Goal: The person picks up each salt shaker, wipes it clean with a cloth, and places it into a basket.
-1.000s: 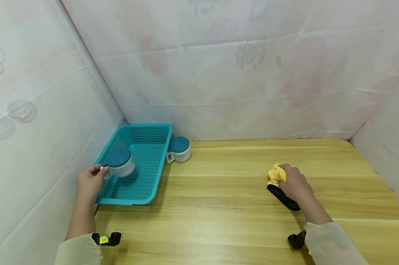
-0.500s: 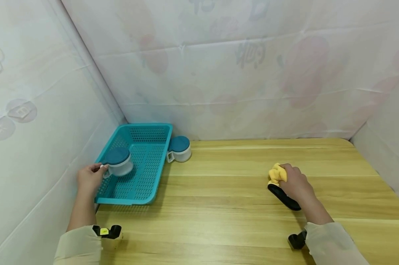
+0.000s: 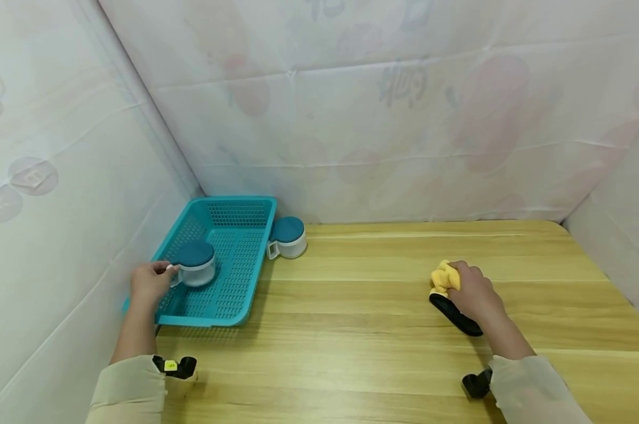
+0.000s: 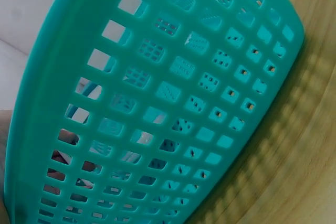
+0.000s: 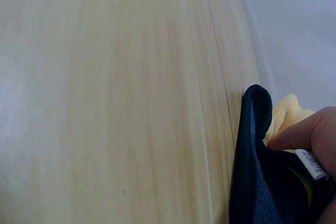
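Pinches the handle of a blue-lidded condiment jar (image 3: 197,269) between thumb and fingers of the left hand (image 3: 149,284), with a narrow grip. Has that jar upright within the left half of a turquoise perforated basket (image 3: 199,322), at the left of the table (image 3: 351,318); cannot tell whether touching its floor. Grips with the right hand (image 3: 475,292), at the right, the yellow part of a soft yellow-and-black fabric piece (image 3: 445,278), with the black part extending nearer along the wood-grain top. Shows a white label (image 5: 311,164) on the fabric piece in the right wrist view. Has a second blue-lidded condiment jar (image 3: 289,238) upright just right of the basket, with handle toward the near left. Includes pale printed sheeting (image 3: 372,129) at the far side.
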A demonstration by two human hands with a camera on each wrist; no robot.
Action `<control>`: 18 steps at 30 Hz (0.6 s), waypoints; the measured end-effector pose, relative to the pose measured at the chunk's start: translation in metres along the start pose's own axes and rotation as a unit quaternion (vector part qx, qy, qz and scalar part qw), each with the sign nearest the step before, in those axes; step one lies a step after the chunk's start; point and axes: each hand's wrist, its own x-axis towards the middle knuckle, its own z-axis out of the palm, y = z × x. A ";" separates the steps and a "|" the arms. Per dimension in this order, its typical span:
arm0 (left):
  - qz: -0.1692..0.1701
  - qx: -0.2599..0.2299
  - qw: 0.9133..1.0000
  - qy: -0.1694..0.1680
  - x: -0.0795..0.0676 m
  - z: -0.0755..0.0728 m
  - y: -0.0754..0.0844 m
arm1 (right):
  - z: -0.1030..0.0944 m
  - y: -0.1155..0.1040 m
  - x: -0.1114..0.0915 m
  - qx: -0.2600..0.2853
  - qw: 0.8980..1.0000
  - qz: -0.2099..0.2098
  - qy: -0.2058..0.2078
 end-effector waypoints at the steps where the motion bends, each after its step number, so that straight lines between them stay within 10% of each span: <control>1: 0.001 0.003 1.000 -0.001 0.000 0.000 0.000 | 0.000 0.000 0.000 0.000 1.000 0.000 0.000; 18: 0.009 0.064 0.998 -0.025 0.002 0.004 0.000 | 0.000 -0.001 0.000 -0.001 1.000 -0.001 0.000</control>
